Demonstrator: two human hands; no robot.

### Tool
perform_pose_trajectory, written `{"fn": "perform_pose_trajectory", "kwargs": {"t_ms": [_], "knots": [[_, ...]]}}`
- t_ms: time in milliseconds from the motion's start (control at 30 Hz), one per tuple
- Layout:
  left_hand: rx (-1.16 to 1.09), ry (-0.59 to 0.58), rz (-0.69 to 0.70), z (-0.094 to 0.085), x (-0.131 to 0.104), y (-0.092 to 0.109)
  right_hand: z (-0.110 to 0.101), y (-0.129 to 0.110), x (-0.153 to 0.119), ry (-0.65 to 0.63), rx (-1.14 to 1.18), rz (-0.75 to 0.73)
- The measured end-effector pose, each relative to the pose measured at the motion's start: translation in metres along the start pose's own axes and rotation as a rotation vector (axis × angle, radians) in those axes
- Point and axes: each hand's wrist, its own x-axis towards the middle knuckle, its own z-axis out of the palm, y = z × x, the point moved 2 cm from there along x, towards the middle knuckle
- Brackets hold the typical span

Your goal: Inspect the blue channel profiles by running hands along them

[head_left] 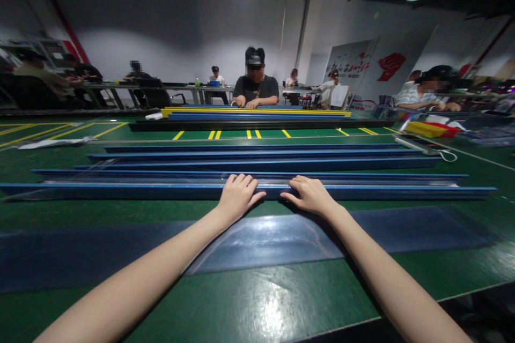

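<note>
A long blue strip [140, 192] with a raised edge lies across the green table [241, 300]. My left hand [239, 193] is closed over this strip left of its middle, fingers over the top and thumb along the near side. To the right, my right hand [308, 193] grips the same strip in a like way, its thumb pointing at the left one. A short stretch of strip shows between the hands. Under my forearms lies a flat clear sheet [269, 241].
Several more blue strips [257, 163] lie parallel beyond my hands. Farther off are a black strip [261, 125] and a yellow strip [257, 111], with a person [256, 86] seated behind them. A white cable [448, 155] and a yellow object [424, 128] are at right.
</note>
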Motion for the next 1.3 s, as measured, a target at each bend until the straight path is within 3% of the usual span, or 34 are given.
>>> {"fn": "perform_pose_trajectory", "kwargs": {"t_ms": [400,800,1300], "knots": [[-0.032,-0.003,0.009,0.000,-0.001,0.000,-0.002,0.002,0.002,-0.043,0.014,-0.018],[-0.112,0.042,0.104,0.002,-0.001,0.000,-0.007,0.012,-0.002,-0.048,0.003,-0.003],[-0.027,0.018,-0.017,0.003,-0.002,0.000,-0.009,0.027,-0.010,-0.092,-0.087,0.074]]}}
